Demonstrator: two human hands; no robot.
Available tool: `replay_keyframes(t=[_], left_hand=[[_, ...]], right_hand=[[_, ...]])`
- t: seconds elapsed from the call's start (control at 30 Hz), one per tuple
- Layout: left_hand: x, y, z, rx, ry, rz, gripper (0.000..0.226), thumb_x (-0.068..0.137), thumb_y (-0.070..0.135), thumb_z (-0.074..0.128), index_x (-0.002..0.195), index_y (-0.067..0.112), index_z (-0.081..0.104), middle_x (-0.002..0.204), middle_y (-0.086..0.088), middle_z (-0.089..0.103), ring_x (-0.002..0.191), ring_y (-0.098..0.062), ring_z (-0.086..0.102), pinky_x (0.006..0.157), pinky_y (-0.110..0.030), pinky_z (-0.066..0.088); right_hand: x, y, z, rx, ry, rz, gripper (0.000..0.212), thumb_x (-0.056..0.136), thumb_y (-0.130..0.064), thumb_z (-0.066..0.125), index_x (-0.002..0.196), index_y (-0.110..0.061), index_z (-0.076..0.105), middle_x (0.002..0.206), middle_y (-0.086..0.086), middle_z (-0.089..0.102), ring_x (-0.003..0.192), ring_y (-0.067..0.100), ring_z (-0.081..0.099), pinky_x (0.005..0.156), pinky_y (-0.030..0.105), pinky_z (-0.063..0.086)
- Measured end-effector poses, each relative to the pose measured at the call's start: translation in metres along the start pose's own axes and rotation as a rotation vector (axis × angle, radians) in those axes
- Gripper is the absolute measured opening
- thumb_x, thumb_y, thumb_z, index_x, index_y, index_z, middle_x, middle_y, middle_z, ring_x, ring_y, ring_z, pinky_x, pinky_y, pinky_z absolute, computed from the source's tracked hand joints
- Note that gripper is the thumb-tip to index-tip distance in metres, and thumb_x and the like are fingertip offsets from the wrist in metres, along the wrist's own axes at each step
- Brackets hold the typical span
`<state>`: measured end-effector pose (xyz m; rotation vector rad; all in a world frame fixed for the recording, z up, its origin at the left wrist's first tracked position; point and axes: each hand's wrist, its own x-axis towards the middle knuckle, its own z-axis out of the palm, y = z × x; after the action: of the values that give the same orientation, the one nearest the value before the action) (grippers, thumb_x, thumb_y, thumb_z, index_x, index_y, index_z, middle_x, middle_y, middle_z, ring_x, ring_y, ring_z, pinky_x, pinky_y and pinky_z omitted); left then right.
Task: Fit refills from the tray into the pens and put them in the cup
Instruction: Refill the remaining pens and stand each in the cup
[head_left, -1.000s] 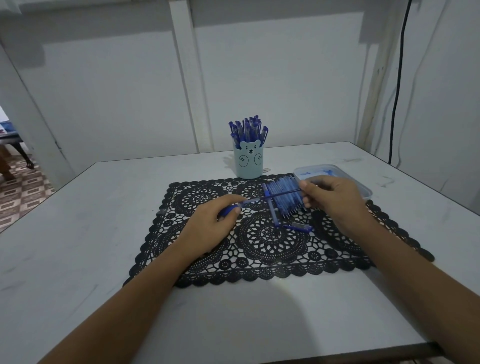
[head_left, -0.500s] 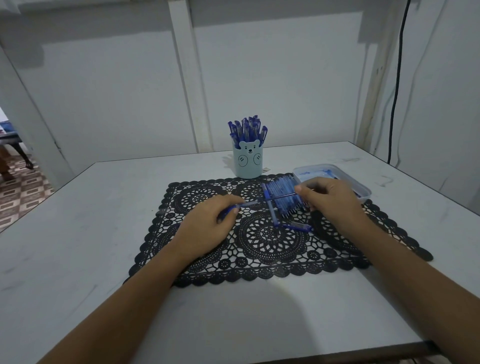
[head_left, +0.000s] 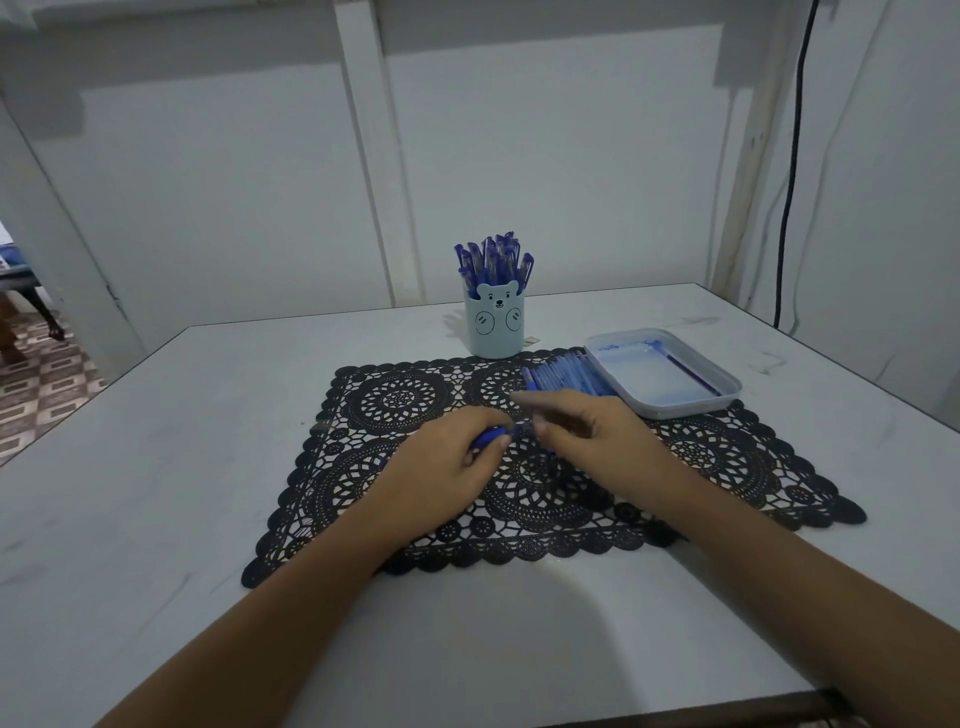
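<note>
1. Blue is the pen (head_left: 492, 436) that both hands hold, low over the black lace mat (head_left: 727, 467).
2. The left hand (head_left: 441, 478) has its fingers curled tight round one end of the pen.
3. The right hand (head_left: 587, 441) is blurry, but its thumb and fingers look pinched on the other end, so the two hands almost touch.
4. A pile of loose pens (head_left: 563, 376) lies on the mat just behind the right hand, right beside the tray (head_left: 675, 413).
5. The tray is pale and sits at the mat's back right corner. One thin dark refill (head_left: 693, 375) lies along its right side.
6. The bear cup (head_left: 493, 327) stands upright just behind the mat, packed with standing pens (head_left: 493, 260).
7. All of it rests on a white table (head_left: 156, 493), and a black cable (head_left: 789, 182) hangs down the wall on the right.
</note>
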<state>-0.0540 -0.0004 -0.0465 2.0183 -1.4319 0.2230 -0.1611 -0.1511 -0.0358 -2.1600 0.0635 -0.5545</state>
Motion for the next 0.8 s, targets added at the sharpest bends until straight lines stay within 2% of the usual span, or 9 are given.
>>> replay_keyframes(t=[0.17,0.23,0.33,0.47,0.53,0.6,0.67,0.73,0.8], left_hand=[[0.000,0.000,0.001,0.000,-0.010,-0.004,0.022,0.089,0.030,0.048,0.104,0.021,0.061,0.087,0.008,0.062,0.073,-0.006,0.053,0.068,-0.028,0.045],[0.000,-0.001,-0.001,0.009,-0.005,-0.021,0.019,0.091,0.028,0.050,0.105,0.021,0.061,0.089,0.007,0.063,0.076,-0.006,0.055,0.070,-0.028,0.047],[0.000,-0.003,-0.003,0.025,0.006,-0.052,0.018,0.092,0.025,0.051,0.106,0.021,0.061,0.092,0.006,0.064,0.080,-0.006,0.056,0.073,-0.022,0.045],[0.000,-0.005,-0.005,0.021,0.022,-0.071,0.018,0.091,0.022,0.052,0.107,0.020,0.062,0.094,0.009,0.063,0.081,-0.002,0.055,0.072,-0.014,0.041],[0.000,-0.006,-0.005,0.020,0.022,-0.072,0.018,0.091,0.022,0.052,0.106,0.020,0.062,0.093,0.009,0.063,0.080,-0.003,0.055,0.072,-0.015,0.041],[0.000,-0.006,-0.004,0.026,0.020,-0.072,0.017,0.091,0.023,0.052,0.106,0.021,0.061,0.092,0.008,0.063,0.080,-0.004,0.055,0.072,-0.018,0.043],[0.000,-0.006,-0.003,0.033,0.016,-0.068,0.017,0.091,0.024,0.052,0.105,0.022,0.061,0.091,0.008,0.063,0.080,-0.005,0.056,0.073,-0.024,0.046],[0.000,-0.006,-0.002,0.039,0.009,-0.060,0.016,0.091,0.025,0.052,0.105,0.023,0.061,0.089,0.008,0.063,0.079,-0.007,0.056,0.073,-0.029,0.047],[0.001,-0.005,-0.001,0.040,0.004,-0.054,0.016,0.091,0.025,0.052,0.104,0.023,0.061,0.088,0.008,0.063,0.078,-0.008,0.056,0.072,-0.031,0.048]], right_hand=[[0.001,0.003,0.000,0.016,-0.047,-0.001,0.042,0.087,-0.019,0.061,0.127,-0.029,0.052,0.084,-0.010,0.063,0.072,-0.006,0.054,0.073,0.008,0.043],[0.002,0.005,-0.005,-0.101,-0.022,-0.004,0.038,0.090,-0.025,0.056,0.126,-0.031,0.050,0.084,-0.011,0.062,0.072,-0.003,0.055,0.070,0.007,0.042],[0.001,0.009,-0.014,-0.374,-0.002,-0.083,0.022,0.090,-0.027,0.054,0.111,-0.027,0.061,0.084,-0.015,0.059,0.078,-0.002,0.054,0.069,0.013,0.040],[-0.002,0.013,-0.018,-0.618,-0.212,-0.142,0.017,0.086,-0.035,0.059,0.099,-0.027,0.066,0.091,-0.010,0.060,0.086,0.004,0.050,0.081,0.025,0.041],[-0.001,0.014,-0.016,-0.654,-0.234,-0.147,0.014,0.087,-0.030,0.059,0.098,-0.025,0.065,0.096,-0.010,0.062,0.088,0.003,0.050,0.085,0.024,0.042],[-0.001,0.013,-0.014,-0.557,-0.186,-0.130,0.011,0.087,-0.023,0.060,0.096,-0.023,0.066,0.095,-0.010,0.065,0.085,0.001,0.053,0.080,0.017,0.042],[-0.001,0.008,-0.013,-0.336,-0.078,-0.056,0.009,0.085,-0.019,0.063,0.090,-0.026,0.065,0.086,-0.012,0.066,0.076,-0.004,0.056,0.070,0.007,0.040],[-0.001,0.003,-0.012,-0.165,0.026,-0.022,0.011,0.083,-0.015,0.065,0.086,-0.026,0.064,0.078,-0.013,0.063,0.070,-0.011,0.055,0.065,0.003,0.039],[-0.001,0.000,-0.011,-0.103,0.070,-0.025,0.012,0.083,-0.011,0.065,0.087,-0.023,0.065,0.074,-0.014,0.061,0.066,-0.014,0.053,0.063,0.002,0.038]])
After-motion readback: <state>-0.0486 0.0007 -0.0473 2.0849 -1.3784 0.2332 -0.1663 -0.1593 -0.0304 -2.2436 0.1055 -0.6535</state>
